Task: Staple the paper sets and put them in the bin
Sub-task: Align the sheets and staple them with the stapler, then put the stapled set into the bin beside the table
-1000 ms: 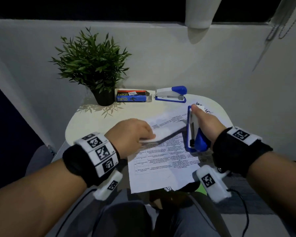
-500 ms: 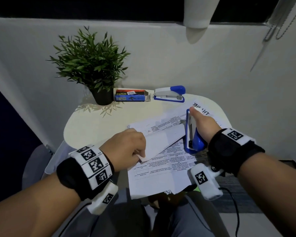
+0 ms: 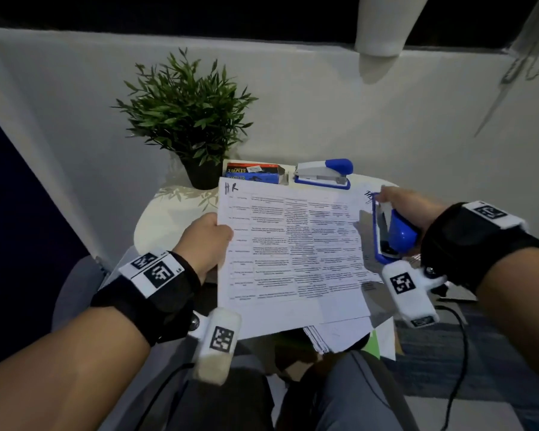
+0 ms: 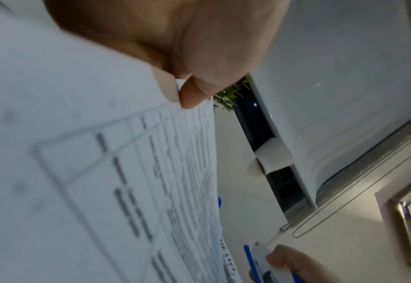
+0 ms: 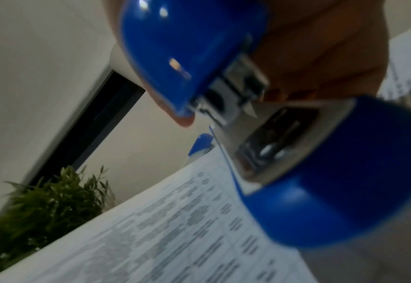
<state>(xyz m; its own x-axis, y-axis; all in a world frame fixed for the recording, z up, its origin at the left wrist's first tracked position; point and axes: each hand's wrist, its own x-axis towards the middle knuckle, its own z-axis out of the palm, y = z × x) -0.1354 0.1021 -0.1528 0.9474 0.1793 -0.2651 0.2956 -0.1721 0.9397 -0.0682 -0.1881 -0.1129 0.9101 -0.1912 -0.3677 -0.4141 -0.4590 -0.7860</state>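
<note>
Lifted paper set (image 3: 290, 253) hides the left hand (image 3: 204, 244) fingers, most of the counter (image 3: 165, 219), and the staple box's (image 3: 252, 173) near edge. Its printed text is unreadable. Right wrist view: held stapler (image 5: 223, 95) blurred.

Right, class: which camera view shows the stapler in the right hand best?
The right wrist view: the held stapler fills the frame, hinge and metal magazine visible. The head view shows it whole but small; the left wrist view catches only its tip.
</note>
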